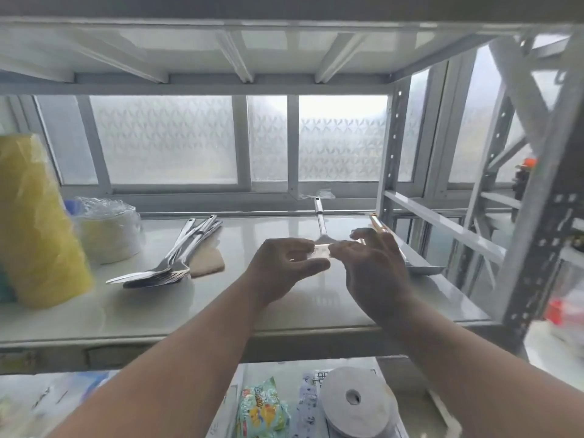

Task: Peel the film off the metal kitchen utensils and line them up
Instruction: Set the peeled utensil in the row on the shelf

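My left hand (286, 268) and my right hand (376, 267) meet over the middle of the white shelf (158, 308). Both pinch the flat head of a metal spatula (319, 222), whose handle points away toward the window. A clear film (321, 250) shows between my fingers on the spatula's head. A second utensil with a gold-toned handle (420, 267) lies to the right, partly behind my right hand. A pile of several metal utensils (170, 260) lies to the left, heads toward me.
A brown pad (207, 259) lies beside the pile. A yellow plastic-wrapped bundle (34, 222) and a wrapped stack of white bowls (109, 230) stand at the left. The rack's uprights (537, 241) rise on the right. A paper roll (355, 401) and snack packet (264, 409) sit on the shelf below.
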`<state>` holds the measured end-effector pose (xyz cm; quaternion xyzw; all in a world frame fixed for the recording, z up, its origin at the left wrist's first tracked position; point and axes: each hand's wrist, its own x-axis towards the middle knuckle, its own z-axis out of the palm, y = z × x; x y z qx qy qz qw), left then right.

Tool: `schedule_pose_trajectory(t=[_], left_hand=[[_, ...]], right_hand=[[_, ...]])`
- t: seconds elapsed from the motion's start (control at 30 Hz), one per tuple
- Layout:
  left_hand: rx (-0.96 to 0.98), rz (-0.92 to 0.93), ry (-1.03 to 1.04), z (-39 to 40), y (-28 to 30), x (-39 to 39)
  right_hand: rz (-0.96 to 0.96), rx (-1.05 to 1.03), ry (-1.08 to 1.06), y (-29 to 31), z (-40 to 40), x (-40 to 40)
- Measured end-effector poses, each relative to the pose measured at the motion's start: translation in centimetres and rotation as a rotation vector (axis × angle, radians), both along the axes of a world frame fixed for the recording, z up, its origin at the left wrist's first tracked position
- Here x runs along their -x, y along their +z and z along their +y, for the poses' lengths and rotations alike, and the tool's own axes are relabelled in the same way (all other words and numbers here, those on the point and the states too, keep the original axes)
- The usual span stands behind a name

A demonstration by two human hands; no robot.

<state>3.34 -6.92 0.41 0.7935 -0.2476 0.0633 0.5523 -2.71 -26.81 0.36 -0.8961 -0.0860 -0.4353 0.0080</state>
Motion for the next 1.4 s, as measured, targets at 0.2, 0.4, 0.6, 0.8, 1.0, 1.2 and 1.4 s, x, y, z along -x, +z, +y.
schedule_pose_trajectory(t=[0.2, 0.4, 0.6, 0.8, 1.0, 1.2, 1.4], left_hand=[[0.013, 0.003, -0.061, -0.1, -0.5, 0.0], [-0.062, 0.057, -0.048, 0.1, -1.1, -0.6], [-0.163, 0.037, -0.052, -0.2, -1.3, -1.1], [-0.209, 0.003, -0.074, -0.6, -1.6, -1.2], [-0.234, -0.031, -0.096, -0.8, -1.6, -1.2], [-0.252, -0.033, -0.088, -0.7, -1.7, -1.2], [-0.260, -0.037, -0.080, -0.8, -1.7, -1.2]], right_hand=[[0.026, -0.044, -0.006, -1.3, -1.0, -0.5], [0.226, -0.200, -0.037, -2.4, -1.9, -1.6], [0.230, -0.328, -0.021, -1.9, -1.7, -0.1], [0.264, -0.255, 0.025, -1.8, -1.9, -0.2], [0.217, -0.262, 0.078, -1.5, -1.8, 0.2], [0.188, -0.285, 0.038, -1.5, -1.9, 0.5], [0.237, -0.326, 0.020, -1.5, -2.0, 0.7]])
